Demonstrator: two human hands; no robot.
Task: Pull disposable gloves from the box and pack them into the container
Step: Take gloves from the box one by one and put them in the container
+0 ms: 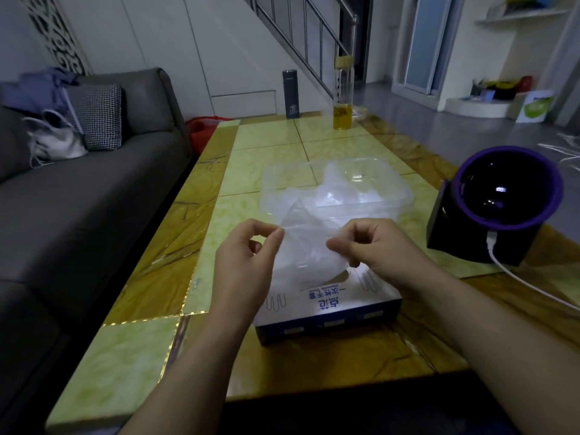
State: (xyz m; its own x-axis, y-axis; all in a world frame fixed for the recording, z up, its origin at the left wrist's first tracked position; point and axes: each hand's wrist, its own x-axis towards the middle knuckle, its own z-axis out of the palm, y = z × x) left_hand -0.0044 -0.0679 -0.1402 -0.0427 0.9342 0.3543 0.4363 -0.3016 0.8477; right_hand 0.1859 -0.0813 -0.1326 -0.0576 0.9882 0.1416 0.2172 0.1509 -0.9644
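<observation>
Head view: left hand [248, 255] and right hand [373, 249] each pinch a clear glove [306, 243] above the box [326, 312] on the tabletop [150, 277]; the container [335, 189] just behind already holds gloves

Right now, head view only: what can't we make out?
- Opening of the box: covered by the glove that the left hand and right hand pinch; gloves left inside unseen.
- Inside the container: clear film piled up, glove count unreadable.
- The white cable: cut off by the right edge.
- Label on the dark bottle: too small.
</observation>
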